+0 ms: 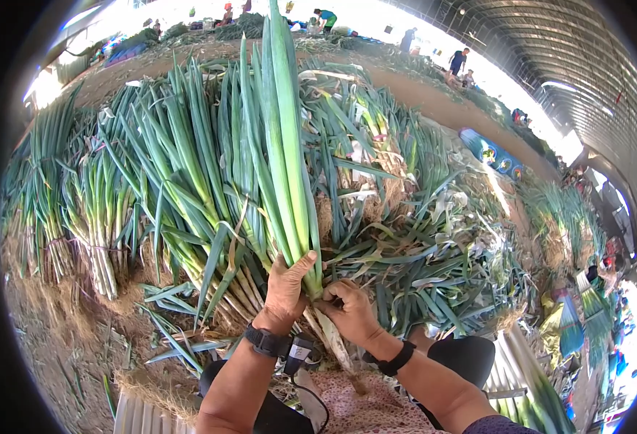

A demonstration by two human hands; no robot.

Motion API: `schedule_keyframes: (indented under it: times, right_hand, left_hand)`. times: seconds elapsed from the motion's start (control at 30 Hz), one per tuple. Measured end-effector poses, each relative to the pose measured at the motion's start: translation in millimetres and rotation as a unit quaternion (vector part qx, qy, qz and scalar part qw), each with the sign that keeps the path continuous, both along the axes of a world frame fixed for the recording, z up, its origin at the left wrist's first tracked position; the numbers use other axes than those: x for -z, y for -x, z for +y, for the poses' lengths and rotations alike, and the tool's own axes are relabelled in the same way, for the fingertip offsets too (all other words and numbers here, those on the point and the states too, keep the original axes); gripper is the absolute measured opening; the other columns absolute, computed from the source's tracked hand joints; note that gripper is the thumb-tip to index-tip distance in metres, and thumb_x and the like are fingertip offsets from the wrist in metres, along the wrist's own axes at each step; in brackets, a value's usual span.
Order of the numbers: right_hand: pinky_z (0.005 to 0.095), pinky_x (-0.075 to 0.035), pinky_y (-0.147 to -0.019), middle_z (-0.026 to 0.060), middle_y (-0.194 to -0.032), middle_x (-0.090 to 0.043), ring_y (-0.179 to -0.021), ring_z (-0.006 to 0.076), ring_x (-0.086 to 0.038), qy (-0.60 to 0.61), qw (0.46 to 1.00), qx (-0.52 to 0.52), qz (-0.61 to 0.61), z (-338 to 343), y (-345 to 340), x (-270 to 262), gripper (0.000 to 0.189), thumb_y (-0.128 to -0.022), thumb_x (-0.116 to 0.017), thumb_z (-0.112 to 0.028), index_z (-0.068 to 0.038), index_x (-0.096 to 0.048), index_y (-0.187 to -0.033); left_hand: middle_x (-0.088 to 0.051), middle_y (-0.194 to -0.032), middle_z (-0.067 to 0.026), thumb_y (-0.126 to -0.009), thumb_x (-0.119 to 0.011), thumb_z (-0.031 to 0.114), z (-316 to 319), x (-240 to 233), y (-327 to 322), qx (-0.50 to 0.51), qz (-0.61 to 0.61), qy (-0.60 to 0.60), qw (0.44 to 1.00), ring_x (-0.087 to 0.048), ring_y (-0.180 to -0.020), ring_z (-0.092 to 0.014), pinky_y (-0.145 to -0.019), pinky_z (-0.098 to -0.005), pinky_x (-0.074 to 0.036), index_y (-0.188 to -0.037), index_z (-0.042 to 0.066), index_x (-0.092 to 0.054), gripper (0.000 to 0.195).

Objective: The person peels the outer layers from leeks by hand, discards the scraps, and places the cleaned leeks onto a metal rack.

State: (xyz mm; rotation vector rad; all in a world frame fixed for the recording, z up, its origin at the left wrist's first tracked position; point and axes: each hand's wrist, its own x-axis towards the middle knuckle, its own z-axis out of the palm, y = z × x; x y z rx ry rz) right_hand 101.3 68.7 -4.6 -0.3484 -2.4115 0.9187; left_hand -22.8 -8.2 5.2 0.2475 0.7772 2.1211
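Observation:
My left hand point(288, 285) grips a large green onion point(291, 200) around the lower part of its leaves, thumb laid across the front. The plant stands tilted, leaf tips far from me and its white stalk and roots reaching toward my lap. At the stalk just below, the bent fingers of my right hand point(348, 309) pinch an outer layer; what exactly lies between the fingertips is partly hidden. Left of my hands, a loose pile of untrimmed green onions point(204, 217) lies with roots toward me.
Tied green onion bundles point(99, 233) stand at the left. A heap of stripped leaves point(427, 271) spreads at the right. Cleaned white stalks lie by my right knee point(513, 369) and at lower left point(145, 415). A blue roll point(489, 152) and several people are farther off under an arched roof.

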Motion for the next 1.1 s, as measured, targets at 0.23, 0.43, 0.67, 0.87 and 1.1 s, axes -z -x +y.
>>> schedule_keyframes:
  times: [0.23, 0.43, 0.67, 0.87, 1.1]
  right_hand:
    - [0.0254, -0.043, -0.062, 0.0057, -0.078, -0.057, -0.071, 0.0109, -0.054, 0.175, 0.982, 0.021, 0.075, 6, 5, -1, 0.017, -0.073, -0.069, -0.001, -0.002, -0.058, -0.087]
    - [0.0265, -0.044, -0.067, 0.0071, -0.082, -0.062, -0.072, 0.0124, -0.055, 0.19, 0.964, 0.078, -0.169, 9, 6, -18, 0.026, -0.078, -0.062, -0.017, 0.001, -0.061, -0.098]
    - [0.0262, -0.043, -0.068, 0.0055, -0.078, -0.061, -0.072, 0.0119, -0.054, 0.291, 0.95, 0.048, -0.1, 20, 8, 8, 0.023, -0.075, -0.054, -0.011, 0.005, -0.061, -0.09]
    - [0.0274, -0.043, -0.059, 0.005, -0.068, -0.058, -0.064, 0.0107, -0.053, 0.282, 0.947, 0.079, -0.134, 33, -4, 15, 0.02, -0.074, -0.056, -0.013, 0.004, -0.062, -0.083]
    - [0.0368, -0.047, -0.068, 0.0186, -0.075, -0.064, -0.074, 0.028, -0.063, 0.197, 0.865, 0.133, -0.443, 44, -82, 101, 0.03, -0.074, -0.059, -0.026, 0.001, -0.065, -0.085]
  left_hand:
    - [-0.057, -0.093, -0.0049, -0.079, -0.068, 0.008, 2, -5, 5, 0.001, -0.012, -0.009, 1.0, -0.058, -0.078, -0.018, -0.068, -0.0308, -0.049, -0.113, 0.003, -0.048, 0.041]
    - [-0.058, -0.098, -0.0051, -0.078, -0.068, 0.006, 4, -3, -4, -0.005, 0.012, -0.004, 1.0, -0.057, -0.084, -0.016, -0.072, -0.0299, -0.048, -0.118, 0.003, -0.045, 0.047]
    - [-0.058, -0.101, -0.0061, -0.078, -0.068, 0.004, 13, 5, -12, -0.041, 0.051, -0.013, 0.998, -0.056, -0.088, -0.016, -0.079, -0.028, -0.045, -0.12, 0.004, -0.045, 0.049]
    - [-0.061, -0.095, -0.0064, -0.076, -0.07, 0.006, 9, -1, -4, 0.009, 0.013, -0.048, 0.999, -0.06, -0.083, -0.016, -0.072, -0.029, -0.049, -0.112, 0.004, -0.05, 0.041]
    - [-0.061, -0.083, -0.01, -0.075, -0.072, 0.03, 1, -4, 21, -0.025, 0.087, -0.038, 0.995, -0.061, -0.071, -0.021, -0.064, -0.0328, -0.052, -0.105, 0.001, -0.052, 0.046]
